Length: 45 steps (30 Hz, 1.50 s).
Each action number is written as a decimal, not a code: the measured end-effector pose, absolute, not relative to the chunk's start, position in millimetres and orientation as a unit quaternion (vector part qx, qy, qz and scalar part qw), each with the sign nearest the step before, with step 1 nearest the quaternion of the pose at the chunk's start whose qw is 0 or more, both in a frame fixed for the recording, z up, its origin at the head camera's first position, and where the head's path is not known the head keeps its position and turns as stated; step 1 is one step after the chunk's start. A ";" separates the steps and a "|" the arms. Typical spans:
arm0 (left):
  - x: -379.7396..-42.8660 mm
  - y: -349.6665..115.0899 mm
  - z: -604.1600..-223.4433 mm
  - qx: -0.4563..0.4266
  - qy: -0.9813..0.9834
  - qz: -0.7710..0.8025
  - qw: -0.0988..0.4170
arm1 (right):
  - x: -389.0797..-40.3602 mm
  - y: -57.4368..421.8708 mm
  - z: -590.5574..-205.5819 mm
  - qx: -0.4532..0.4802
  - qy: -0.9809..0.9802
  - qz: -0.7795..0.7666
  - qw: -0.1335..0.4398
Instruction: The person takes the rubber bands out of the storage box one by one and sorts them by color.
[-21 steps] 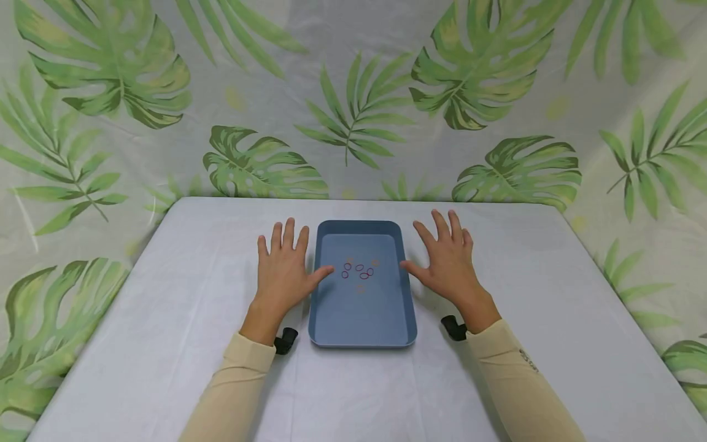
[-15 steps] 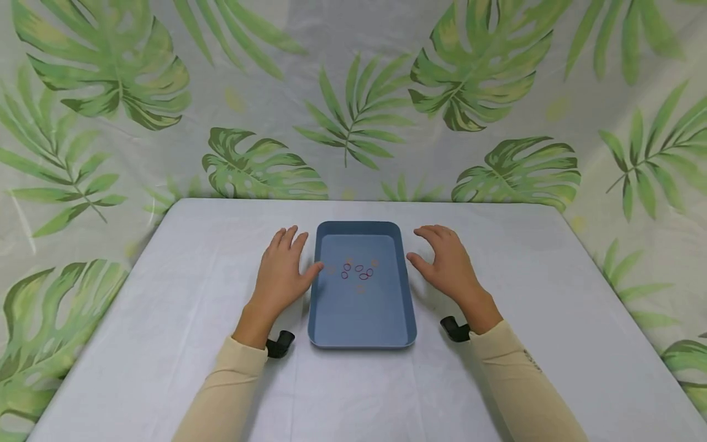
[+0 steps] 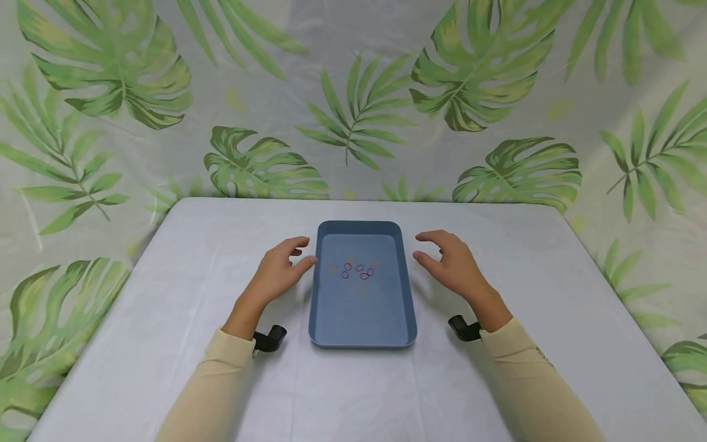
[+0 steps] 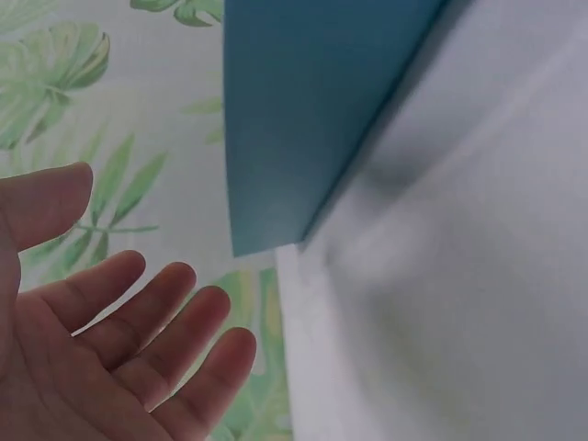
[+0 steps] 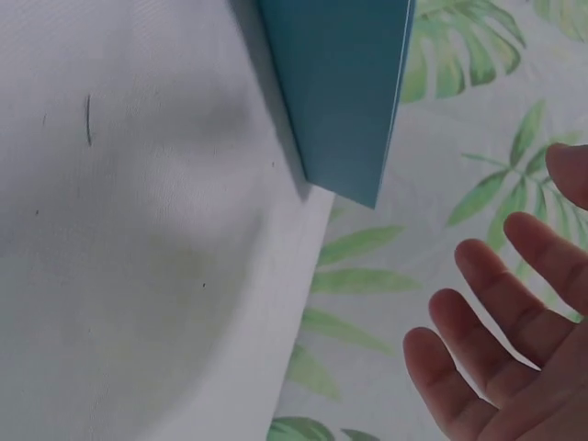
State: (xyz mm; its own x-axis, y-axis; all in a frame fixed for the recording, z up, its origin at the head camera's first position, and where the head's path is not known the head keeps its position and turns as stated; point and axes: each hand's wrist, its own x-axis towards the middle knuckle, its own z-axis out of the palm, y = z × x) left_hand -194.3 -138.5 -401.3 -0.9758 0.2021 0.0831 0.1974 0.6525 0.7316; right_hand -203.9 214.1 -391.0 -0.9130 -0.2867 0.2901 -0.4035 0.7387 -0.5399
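A shallow blue-grey rectangular tray [image 3: 361,322] lies in the middle of the table. On its floor are several thin red rings [image 3: 364,276] and several fainter orange rings [image 3: 361,288], which look like small rubber bands. To the tray's left is my left hand [image 3: 278,270], fingers loosely bent and thumb tip right at the rim. My right hand [image 3: 455,264] is held off the opposite side, thumb and fingers apart in a loose curve. Neither holds anything. Both wrist views show relaxed fingers beside the tray's outer wall [image 4: 303,119].
A white cloth covers the table [image 3: 486,233]. Behind and at both sides hangs a curtain [image 3: 381,37] printed with green leaves. A black wrist camera [image 3: 270,339] sits on the left wrist, and another black camera [image 3: 464,328] on the right.
Both hands have gone from widely spread fingers to loosely bent ones. The left hand has drawn back left off the tray, and the right has shifted slightly right. Tray and rings have stayed put.
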 end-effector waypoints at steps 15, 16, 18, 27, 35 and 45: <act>-213.3 -148.7 -416.6 0.045 0.885 0.457 0.081 | -207.7 213.5 -386.0 0.158 -0.905 0.396 0.007; -214.2 -148.3 -417.2 0.044 0.878 0.469 0.087 | -208.9 212.7 -385.6 0.158 -0.904 0.397 0.004; -215.5 -147.2 -418.5 0.044 0.859 0.500 0.100 | -211.4 210.8 -384.5 0.162 -0.904 0.396 0.001; -218.6 -140.2 -430.3 0.016 0.800 0.584 0.138 | -221.9 202.1 -383.4 0.176 -0.905 0.387 -0.012; -222.4 -134.1 -435.7 -0.023 0.774 0.612 0.162 | -227.2 202.9 -378.0 0.178 -0.906 0.383 -0.030; -226.5 -133.4 -436.3 -0.072 0.739 0.642 0.191 | -232.3 204.0 -372.7 0.195 -0.905 0.376 -0.051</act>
